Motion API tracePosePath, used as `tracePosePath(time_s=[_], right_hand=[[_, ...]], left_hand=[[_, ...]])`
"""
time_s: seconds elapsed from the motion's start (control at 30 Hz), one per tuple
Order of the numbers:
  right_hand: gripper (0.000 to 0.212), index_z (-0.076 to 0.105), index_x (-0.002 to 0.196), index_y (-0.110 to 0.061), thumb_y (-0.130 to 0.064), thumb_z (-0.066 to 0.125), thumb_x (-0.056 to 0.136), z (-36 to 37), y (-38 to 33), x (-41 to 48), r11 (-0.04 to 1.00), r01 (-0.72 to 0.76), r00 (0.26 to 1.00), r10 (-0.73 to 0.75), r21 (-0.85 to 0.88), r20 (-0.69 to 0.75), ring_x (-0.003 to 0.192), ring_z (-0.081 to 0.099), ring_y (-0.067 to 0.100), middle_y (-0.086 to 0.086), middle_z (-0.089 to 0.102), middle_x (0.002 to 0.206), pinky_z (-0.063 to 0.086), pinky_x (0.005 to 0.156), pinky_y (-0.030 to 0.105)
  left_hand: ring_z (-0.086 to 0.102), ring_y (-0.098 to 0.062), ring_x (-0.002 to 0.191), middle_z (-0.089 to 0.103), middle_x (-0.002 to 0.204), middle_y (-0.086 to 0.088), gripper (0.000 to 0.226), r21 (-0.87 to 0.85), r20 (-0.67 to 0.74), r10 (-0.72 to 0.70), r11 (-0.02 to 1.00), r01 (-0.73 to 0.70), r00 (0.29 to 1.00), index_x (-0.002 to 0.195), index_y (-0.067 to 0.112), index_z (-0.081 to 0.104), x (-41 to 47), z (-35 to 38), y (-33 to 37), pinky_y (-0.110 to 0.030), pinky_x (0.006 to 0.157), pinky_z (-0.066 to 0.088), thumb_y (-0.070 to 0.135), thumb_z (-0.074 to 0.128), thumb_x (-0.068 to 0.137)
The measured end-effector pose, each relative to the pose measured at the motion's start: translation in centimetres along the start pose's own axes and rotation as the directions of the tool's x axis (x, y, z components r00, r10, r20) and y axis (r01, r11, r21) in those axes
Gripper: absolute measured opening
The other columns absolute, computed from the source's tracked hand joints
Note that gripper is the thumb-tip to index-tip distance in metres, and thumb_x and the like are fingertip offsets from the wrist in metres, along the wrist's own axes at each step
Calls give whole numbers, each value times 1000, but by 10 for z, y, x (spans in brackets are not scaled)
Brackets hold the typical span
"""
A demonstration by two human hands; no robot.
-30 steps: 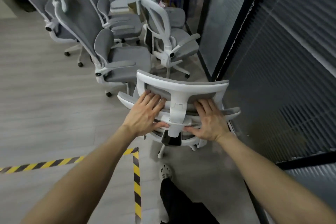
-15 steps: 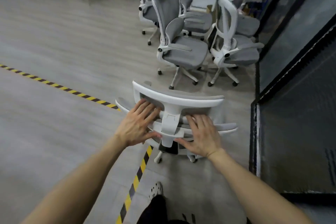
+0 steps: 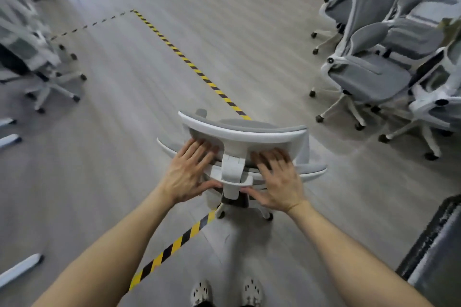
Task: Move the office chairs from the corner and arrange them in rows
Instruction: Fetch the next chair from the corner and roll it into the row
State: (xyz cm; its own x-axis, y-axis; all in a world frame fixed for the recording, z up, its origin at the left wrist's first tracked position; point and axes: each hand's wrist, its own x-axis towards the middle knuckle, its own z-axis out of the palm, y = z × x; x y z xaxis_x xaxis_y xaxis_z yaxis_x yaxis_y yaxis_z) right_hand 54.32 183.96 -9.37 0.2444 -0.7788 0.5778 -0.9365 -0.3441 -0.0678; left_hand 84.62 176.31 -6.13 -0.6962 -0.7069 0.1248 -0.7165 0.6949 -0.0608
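Centre frame, a grey-and-white office chair (image 3: pixel 245 132) stands over striped floor tape (image 3: pixel 190 65). The left hand (image 3: pixel 189 172) and right hand (image 3: pixel 277 180) press flat on its back, fingers straight and spread, thumbs touching the white bracket. More chairs (image 3: pixel 369 77) cluster at the right edge; blurred ones (image 3: pixel 47 75) sit at the left.

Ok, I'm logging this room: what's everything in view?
Pushed chair: one, white and grey, centre, over the tape line.
Clustered chairs: at least three, white and grey, right.
Blurred chairs: count unclear, white and grey, left edge.
Floor tape: yellow-black, lines across grey floor.
Dark panel: one, lower right.
Shoes: two, pale, bottom centre.
Left hand: one, pressing chair's back, left of centre.
Right hand: one, pressing it, right of centre.
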Motion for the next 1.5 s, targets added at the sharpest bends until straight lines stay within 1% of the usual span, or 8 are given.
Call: tracePosePath(time_s=[0.23, 0.43, 0.63, 0.97, 1.17, 1.3, 1.37, 1.5], right_hand=[[94, 68, 145, -9, -82, 71, 86, 41, -109, 48, 975, 162, 984, -171, 155, 45, 121, 66, 42, 18, 67, 130, 47, 115, 59], [95, 64, 148, -9, -83, 65, 89, 71, -211, 89, 937, 275, 946, -303, 215, 114, 126, 60, 43, 19, 63, 136, 45, 118, 57], [96, 61, 153, -12, -85, 60, 91, 103, -316, 125, 896, 368, 904, -407, 248, 128, 130, 60, 41, 20, 63, 141, 45, 119, 57], [94, 65, 147, -10, -84, 60, 91, 167, -440, 207, 836, 478, 851, -516, 269, 91, 127, 59, 43, 22, 63, 138, 43, 119, 56], [94, 66, 144, -8, -84, 61, 90, 220, -485, 274, 794, 529, 819, -570, 300, 64, 125, 59, 43, 21, 62, 135, 43, 119, 55], [93, 68, 142, -8, -84, 62, 89, 267, -513, 329, 758, 576, 794, -607, 306, 9, 121, 59, 41, 21, 64, 131, 45, 113, 53], [92, 68, 141, -8, -84, 60, 90, 288, -527, 358, 736, 591, 779, -627, 330, 1, 120, 58, 40, 21, 64, 130, 45, 112, 52], [92, 65, 143, -10, -86, 55, 92, 323, -553, 418, 720, 582, 753, -653, 377, 83, 121, 58, 38, 17, 62, 132, 43, 114, 49]], left_hand=[[24, -35, 168, 39, 175, -14, 101, 51, -18, -221, 974, 222, 975, 170, 14, 39, -131, -12, -64, -60, 137, 18, 86, 49, 99], [5, -30, 172, 16, 184, -10, 105, 61, 5, -392, 918, 391, 920, 177, 18, 15, -238, -5, -120, -61, 138, 14, 86, 43, 102], [9, -31, 172, 18, 183, -10, 105, 43, 7, -500, 865, 500, 866, 177, 21, 10, -335, -9, -183, -62, 137, 17, 86, 44, 101], [36, -39, 159, 46, 166, -17, 102, 62, -64, -601, 795, 604, 797, 167, 9, 41, -416, -16, -290, -57, 138, 15, 85, 49, 99], [40, -41, 156, 49, 161, -18, 102, 28, -128, -649, 754, 657, 750, 166, 9, 44, -429, -9, -364, -58, 137, 16, 83, 57, 97], [43, -42, 154, 52, 159, -18, 103, 39, -153, -680, 721, 692, 717, 163, 6, 48, -429, -3, -423, -60, 135, 22, 83, 58, 96], [42, -42, 154, 51, 159, -19, 104, 59, -128, -702, 699, 712, 700, 162, 4, 48, -428, -4, -451, -61, 134, 24, 85, 55, 97], [35, -40, 159, 45, 164, -18, 107, 118, -38, -751, 652, 749, 660, 164, 4, 42, -422, -8, -514, -60, 135, 21, 89, 44, 98]])
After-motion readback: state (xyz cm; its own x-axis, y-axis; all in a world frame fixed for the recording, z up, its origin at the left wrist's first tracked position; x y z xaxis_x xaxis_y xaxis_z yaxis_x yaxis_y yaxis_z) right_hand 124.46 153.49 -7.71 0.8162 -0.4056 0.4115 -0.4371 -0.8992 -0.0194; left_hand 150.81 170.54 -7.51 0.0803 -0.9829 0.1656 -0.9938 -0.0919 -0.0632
